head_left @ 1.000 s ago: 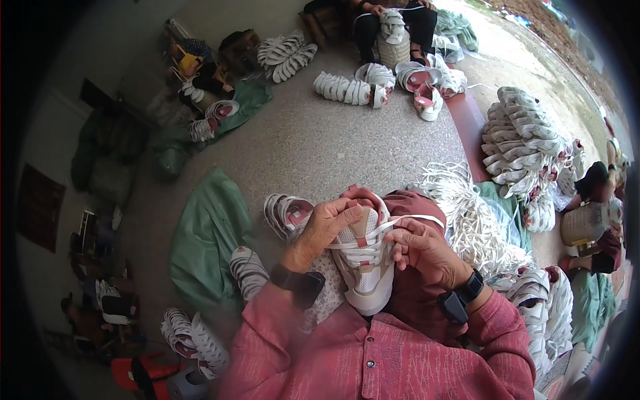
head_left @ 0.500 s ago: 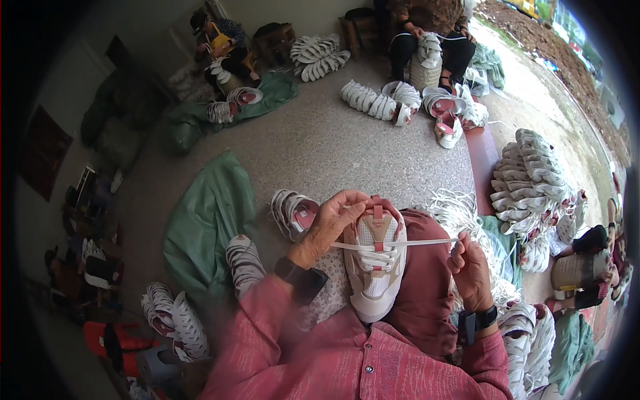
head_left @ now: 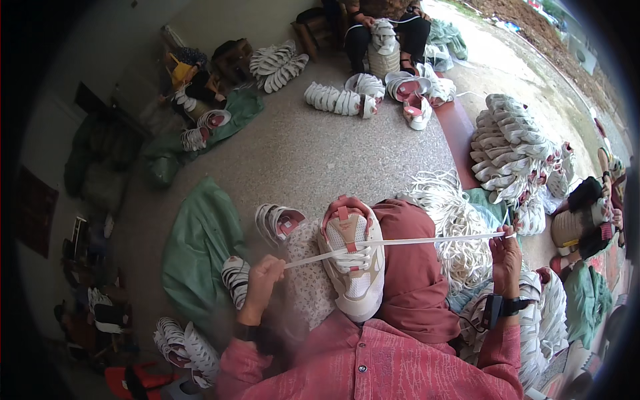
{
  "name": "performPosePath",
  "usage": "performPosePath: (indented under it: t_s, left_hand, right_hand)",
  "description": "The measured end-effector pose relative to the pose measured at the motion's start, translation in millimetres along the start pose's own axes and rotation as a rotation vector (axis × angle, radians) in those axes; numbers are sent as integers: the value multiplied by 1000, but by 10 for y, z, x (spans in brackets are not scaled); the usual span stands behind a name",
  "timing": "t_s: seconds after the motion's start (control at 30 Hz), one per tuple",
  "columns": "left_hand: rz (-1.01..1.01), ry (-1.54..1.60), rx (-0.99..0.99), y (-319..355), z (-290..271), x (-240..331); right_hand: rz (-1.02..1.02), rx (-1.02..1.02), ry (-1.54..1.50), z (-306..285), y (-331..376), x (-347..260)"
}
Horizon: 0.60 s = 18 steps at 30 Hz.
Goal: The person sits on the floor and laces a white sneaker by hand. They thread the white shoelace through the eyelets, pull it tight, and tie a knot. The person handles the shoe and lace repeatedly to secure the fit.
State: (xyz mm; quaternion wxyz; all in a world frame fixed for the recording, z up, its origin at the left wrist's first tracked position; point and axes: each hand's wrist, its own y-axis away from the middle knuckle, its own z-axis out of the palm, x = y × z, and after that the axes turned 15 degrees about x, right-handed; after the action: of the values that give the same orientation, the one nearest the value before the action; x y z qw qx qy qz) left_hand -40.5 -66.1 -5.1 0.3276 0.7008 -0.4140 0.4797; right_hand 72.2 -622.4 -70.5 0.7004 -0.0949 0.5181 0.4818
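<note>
A white and beige sneaker (head_left: 358, 291) with pink trim lies upright across my lap, its toe toward me. One flat white shoelace (head_left: 437, 240) runs through its upper eyelets and is drawn out taut to both sides. To the left of the shoe, my left hand (head_left: 265, 275) is closed on one end of that shoelace. Farther out on the right, my right hand (head_left: 507, 250) pinches the other end, slightly higher. Neither hand touches the sneaker. Below the taut stretch, more lacing crosses the tongue.
Beside my right leg lies a heap of loose white laces (head_left: 460, 233). Stacked shoe uppers (head_left: 510, 147) stand beyond it. A green sack (head_left: 203, 247) is on my left, near more uppers (head_left: 280, 223). Across the floor (head_left: 287, 153), other people sit working on shoes.
Both hands have moved apart, pulling the shoelace out wide. My left hand has left the shoe's heel opening and moved left and down; my right hand has moved outward. The view has shifted.
</note>
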Motion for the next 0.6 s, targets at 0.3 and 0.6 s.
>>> performPosePath:
  t_s: [0.3,0.6]
  left_hand:
    - [986,-260,-40,-305,757,1168]
    - [219,-22,-592,-669,1388,1096]
  right_hand:
    - [284,-39,-154,-281,-601,198]
    - [-465,-930,774,1589,894,297]
